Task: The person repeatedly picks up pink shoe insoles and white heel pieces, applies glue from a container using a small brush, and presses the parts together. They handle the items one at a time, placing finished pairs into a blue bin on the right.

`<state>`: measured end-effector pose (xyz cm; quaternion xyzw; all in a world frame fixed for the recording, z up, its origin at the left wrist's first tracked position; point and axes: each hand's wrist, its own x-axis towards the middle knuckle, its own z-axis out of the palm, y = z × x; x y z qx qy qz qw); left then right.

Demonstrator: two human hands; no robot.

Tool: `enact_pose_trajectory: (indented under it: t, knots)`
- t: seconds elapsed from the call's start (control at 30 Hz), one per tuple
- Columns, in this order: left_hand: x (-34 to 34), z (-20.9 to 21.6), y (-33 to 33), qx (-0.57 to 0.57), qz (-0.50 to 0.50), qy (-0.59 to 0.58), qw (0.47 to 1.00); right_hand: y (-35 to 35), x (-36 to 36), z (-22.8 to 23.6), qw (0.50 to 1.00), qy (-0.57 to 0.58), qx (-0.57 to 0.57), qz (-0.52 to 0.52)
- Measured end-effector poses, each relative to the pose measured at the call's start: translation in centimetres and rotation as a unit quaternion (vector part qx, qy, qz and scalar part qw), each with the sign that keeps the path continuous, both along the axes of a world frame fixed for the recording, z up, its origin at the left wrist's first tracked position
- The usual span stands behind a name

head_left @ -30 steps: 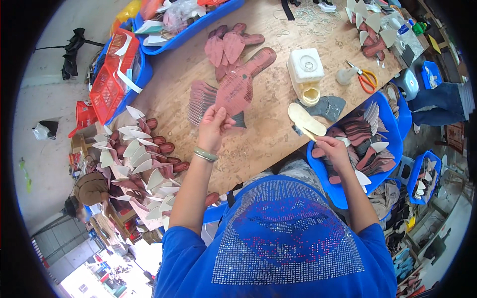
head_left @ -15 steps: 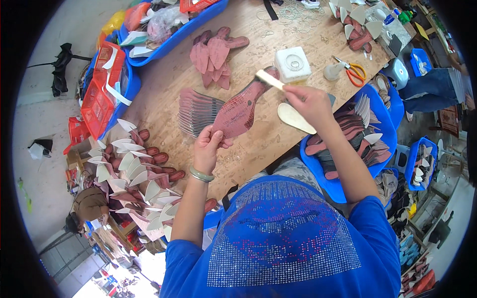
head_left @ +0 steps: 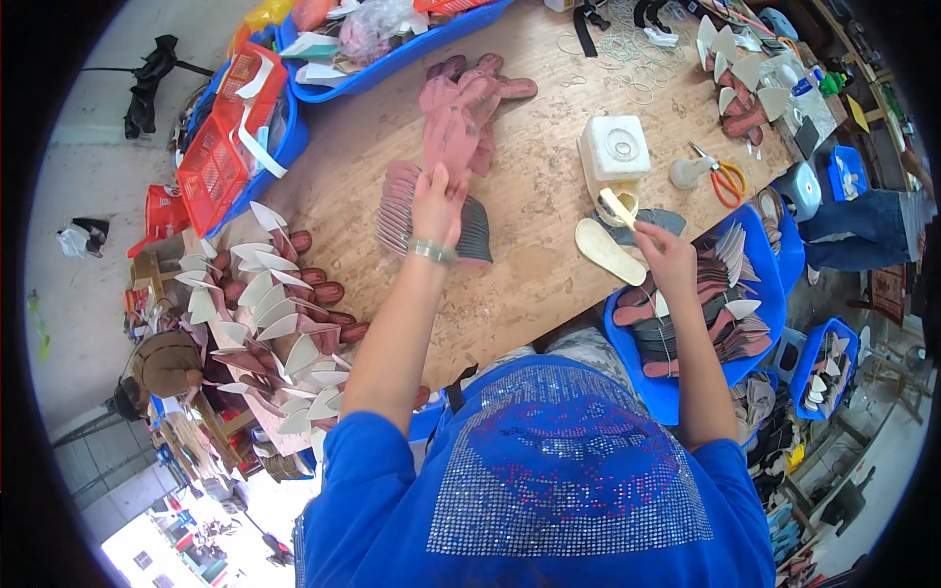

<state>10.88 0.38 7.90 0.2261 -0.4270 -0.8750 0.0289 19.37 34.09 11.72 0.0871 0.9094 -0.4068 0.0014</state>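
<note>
My left hand (head_left: 438, 201) is closed on the wide end of a pink shoe insole (head_left: 451, 139), which overlaps a loose pile of pink insoles (head_left: 482, 96) at the back of the table. The grip is slightly blurred. Beneath that wrist lies a fanned row of dark-edged insoles (head_left: 474, 233). My right hand (head_left: 668, 257) pinches a cream-handled brush (head_left: 616, 208), its end at the mouth of a small cream pot (head_left: 632, 199). Beside the pot lies a cream sole-shaped piece (head_left: 610, 253), next to a grey one (head_left: 655, 226).
A white square block-like container (head_left: 618, 147) stands behind the pot. To its right are a small clear bottle (head_left: 686, 173) and orange-handled scissors (head_left: 725, 183). A blue basin (head_left: 642, 377) of insoles sits at the right edge; pink and white pieces (head_left: 279, 304) crowd the left.
My left hand has carried the pink insole away from me onto the far pile. My right hand has moved back and right, bringing the brush from the insole to the pot.
</note>
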Motion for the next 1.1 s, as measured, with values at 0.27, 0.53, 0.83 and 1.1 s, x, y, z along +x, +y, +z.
enact_pose_trajectory:
  t: [0.27, 0.53, 0.83, 1.1]
  knots:
    - [-2.3, -3.8, -3.6, -0.371, -0.068, -0.111, 0.920, 2.2, 3.8, -1.2, 0.994, -0.055, -0.077, -0.051]
    - [8.0, -8.2, -16.8, -0.821, -0.130, -0.015, 0.555, 3.9, 7.0, -1.4, 0.989, -0.125, -0.028, -0.071]
    - [9.1, -7.1, -15.8, -0.774, -0.279, -0.161, 0.545, 4.9, 6.3, -2.9, 0.995, -0.089, 0.031, -0.042]
    - [12.0, -7.9, -15.4, -0.844, -0.209, 0.038, 0.492, 4.7, 0.9, -5.1, 0.985, -0.007, 0.168, 0.023]
